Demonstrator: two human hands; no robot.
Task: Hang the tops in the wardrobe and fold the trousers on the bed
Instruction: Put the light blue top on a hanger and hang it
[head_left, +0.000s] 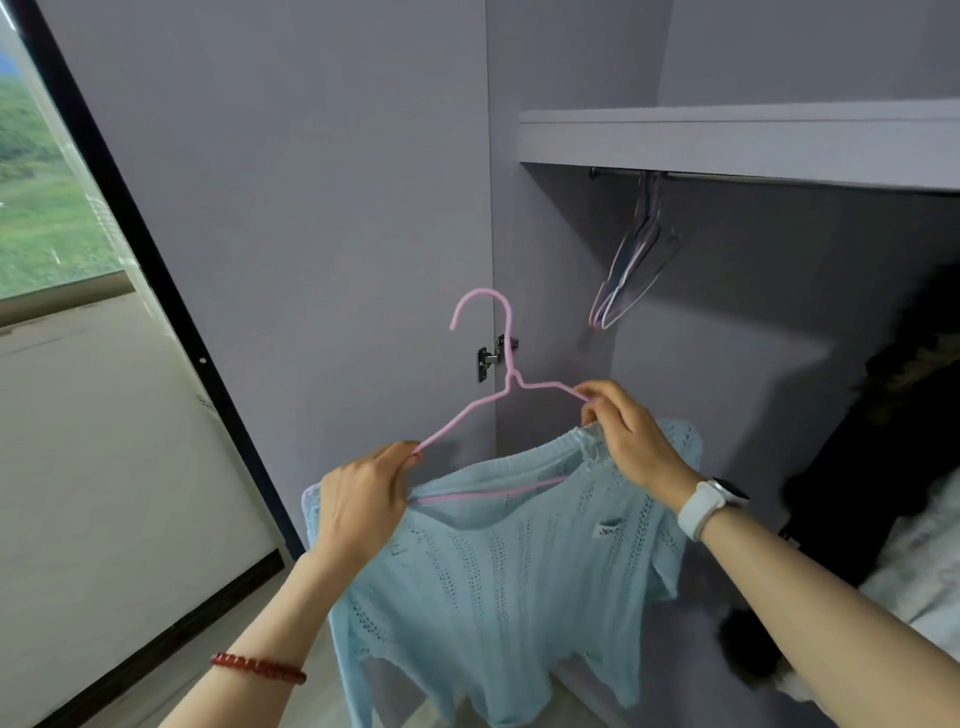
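A light blue knitted top hangs in front of me on a pink wire hanger. The hanger's bottom bar runs inside the neckline and its hook points up. My left hand grips the hanger's left shoulder together with the top's edge. My right hand pinches the hanger's right arm and the knitted collar. Both are held below and left of the wardrobe rail.
The open wardrobe has a grey shelf above the rail, where several empty hangers dangle. Dark and pale garments hang at the right. The open wardrobe door stands left, with a window beyond.
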